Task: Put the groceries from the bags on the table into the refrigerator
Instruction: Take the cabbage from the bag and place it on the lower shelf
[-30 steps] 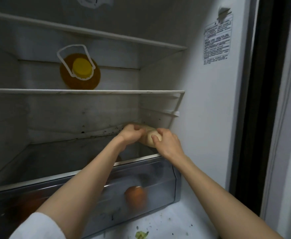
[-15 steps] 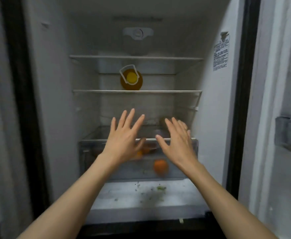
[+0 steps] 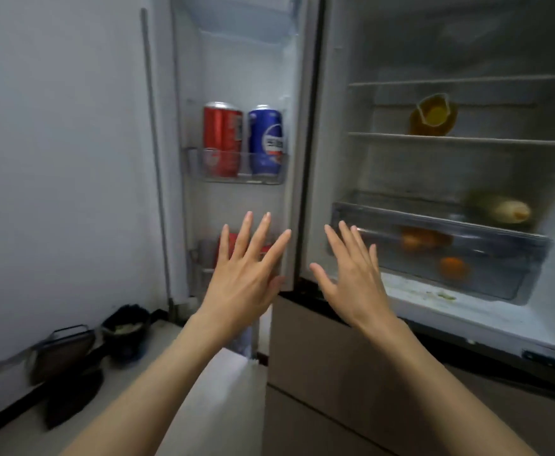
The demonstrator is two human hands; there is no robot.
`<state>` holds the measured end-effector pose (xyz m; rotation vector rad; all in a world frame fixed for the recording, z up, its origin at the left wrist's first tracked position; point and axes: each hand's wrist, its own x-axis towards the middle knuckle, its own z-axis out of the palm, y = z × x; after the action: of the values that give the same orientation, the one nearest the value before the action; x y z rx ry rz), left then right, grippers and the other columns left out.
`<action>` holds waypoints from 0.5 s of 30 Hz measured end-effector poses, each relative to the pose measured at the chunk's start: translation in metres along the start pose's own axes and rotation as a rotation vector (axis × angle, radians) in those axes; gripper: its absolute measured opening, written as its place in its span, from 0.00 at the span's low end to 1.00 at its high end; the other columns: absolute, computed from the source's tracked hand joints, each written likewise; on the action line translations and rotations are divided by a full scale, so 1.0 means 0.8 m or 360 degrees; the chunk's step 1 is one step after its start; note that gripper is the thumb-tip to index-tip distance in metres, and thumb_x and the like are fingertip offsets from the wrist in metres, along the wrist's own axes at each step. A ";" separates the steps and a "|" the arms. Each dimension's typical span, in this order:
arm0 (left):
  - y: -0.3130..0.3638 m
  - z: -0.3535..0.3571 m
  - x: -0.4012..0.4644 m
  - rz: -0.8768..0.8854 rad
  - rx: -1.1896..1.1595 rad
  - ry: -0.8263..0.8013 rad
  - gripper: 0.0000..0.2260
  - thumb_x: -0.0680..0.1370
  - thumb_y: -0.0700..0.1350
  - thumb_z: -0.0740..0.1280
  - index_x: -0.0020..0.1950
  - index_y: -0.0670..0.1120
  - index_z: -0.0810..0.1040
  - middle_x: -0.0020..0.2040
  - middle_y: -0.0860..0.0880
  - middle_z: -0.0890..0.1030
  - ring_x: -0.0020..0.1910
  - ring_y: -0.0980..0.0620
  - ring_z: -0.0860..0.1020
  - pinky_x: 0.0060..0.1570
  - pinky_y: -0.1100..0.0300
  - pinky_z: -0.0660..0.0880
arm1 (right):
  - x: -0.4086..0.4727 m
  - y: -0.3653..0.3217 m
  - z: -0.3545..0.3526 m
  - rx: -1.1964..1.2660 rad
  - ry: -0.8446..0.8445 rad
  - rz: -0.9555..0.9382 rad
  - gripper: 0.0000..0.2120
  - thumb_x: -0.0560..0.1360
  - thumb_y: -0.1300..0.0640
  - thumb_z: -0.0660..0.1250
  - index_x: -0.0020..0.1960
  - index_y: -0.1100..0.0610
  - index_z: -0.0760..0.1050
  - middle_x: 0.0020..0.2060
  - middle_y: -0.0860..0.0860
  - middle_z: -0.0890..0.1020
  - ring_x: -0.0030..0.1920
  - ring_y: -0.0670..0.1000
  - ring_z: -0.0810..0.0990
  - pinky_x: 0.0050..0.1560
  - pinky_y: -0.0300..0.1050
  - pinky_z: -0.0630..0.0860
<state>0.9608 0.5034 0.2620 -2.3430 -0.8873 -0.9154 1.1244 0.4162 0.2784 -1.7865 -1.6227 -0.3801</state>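
- With the fridge standing open, noted a pale vegetable lying on the glass cover above the drawer, at the right rear, partly blurred.
- Inside the clear drawer: oranges, one near the front wall, more behind and slightly left.
- On the shelf above: an amber jug with yellow cap, lying with the cap facing outward.
- Scraps of green debris on the white floor in front of the drawer.
- Left hand: raised, back facing the camera, fingers straight and spread apart, holding nothing, in front of the lower part of the door.
- Right hand: raised likewise, fingers straight and slightly spread, holding nothing, in front of the left end of the drawer; contact with the drawer cannot be told.
- Hands apart from each other, roughly level.
- Door swung open to the left; middle door bin holding a red can and a blue can, upright, side by side, touching or nearly so.
- Lower door bin: something red behind the left hand's fingers, mostly hidden.
- Beside the door, on the floor by the white wall: a dark pot with pale contents, and a dark bag just beside it.
- Beige cabinet front below the open compartment.
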 end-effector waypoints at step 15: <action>-0.309 -0.287 -0.454 -0.0434 0.0665 -0.0446 0.30 0.73 0.53 0.67 0.72 0.50 0.63 0.74 0.43 0.61 0.74 0.39 0.53 0.68 0.35 0.56 | -0.119 -0.552 0.166 0.1364 -0.0346 -0.0373 0.10 0.73 0.61 0.68 0.38 0.54 0.68 0.47 0.50 0.73 0.54 0.51 0.72 0.52 0.38 0.63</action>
<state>0.4833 0.3867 0.1989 -2.0408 -1.3886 -0.4410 0.6544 0.4253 0.2494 -1.0110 -1.7681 0.3864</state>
